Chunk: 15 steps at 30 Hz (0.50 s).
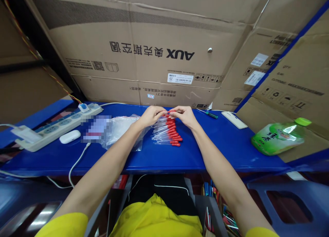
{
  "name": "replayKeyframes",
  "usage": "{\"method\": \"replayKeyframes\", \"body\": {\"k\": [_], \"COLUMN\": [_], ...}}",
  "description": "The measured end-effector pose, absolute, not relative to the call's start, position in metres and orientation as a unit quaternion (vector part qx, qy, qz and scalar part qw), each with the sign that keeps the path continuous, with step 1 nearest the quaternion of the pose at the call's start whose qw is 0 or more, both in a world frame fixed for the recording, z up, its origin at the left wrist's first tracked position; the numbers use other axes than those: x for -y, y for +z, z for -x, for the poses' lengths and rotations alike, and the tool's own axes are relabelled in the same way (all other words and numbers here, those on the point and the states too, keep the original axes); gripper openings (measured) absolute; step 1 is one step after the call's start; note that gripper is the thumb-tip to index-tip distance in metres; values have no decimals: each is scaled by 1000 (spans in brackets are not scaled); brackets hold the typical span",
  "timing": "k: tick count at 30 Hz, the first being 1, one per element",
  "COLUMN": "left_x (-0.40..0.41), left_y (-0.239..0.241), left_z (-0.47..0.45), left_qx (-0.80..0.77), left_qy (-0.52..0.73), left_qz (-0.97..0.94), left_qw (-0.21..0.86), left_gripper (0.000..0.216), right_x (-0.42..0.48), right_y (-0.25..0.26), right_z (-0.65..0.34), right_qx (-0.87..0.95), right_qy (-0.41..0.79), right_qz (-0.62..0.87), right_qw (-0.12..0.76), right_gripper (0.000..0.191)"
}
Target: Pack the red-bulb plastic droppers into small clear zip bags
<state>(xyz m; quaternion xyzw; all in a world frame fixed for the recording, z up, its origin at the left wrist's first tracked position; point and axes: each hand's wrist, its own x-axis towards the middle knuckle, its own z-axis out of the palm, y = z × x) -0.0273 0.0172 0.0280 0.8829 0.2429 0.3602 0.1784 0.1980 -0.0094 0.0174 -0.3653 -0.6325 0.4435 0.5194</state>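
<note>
A row of clear droppers with red bulbs (168,132) lies on the blue table (180,154) in front of me. My left hand (151,114) and my right hand (182,114) meet just above the far end of the row. Both hands have their fingers pinched together on one red-bulbed dropper (168,111) held between them. A crumpled clear plastic bag (120,127) lies under and to the left of my left wrist.
A white power strip (59,124), a white earbud case (70,136) and a white cable (77,161) sit at the left. A green screwdriver (212,114), a white phone (233,120) and a green bottle (280,136) lie at the right. Cardboard boxes (159,45) wall the back.
</note>
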Motion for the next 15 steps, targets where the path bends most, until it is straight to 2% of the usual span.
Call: {"method": "replayKeyframes", "body": {"k": [15], "left_x": [-17], "left_y": [26], "left_z": [25], "left_qx": [-250], "left_qy": [363], "left_qz": [-882], "left_qw": [165], "left_gripper": [43], "right_x": [9], "right_y": [16], "right_z": [-195], "right_qx": [651], "right_qy": [421], "right_qz": [362], "right_qw": [517], "right_gripper": [44]}}
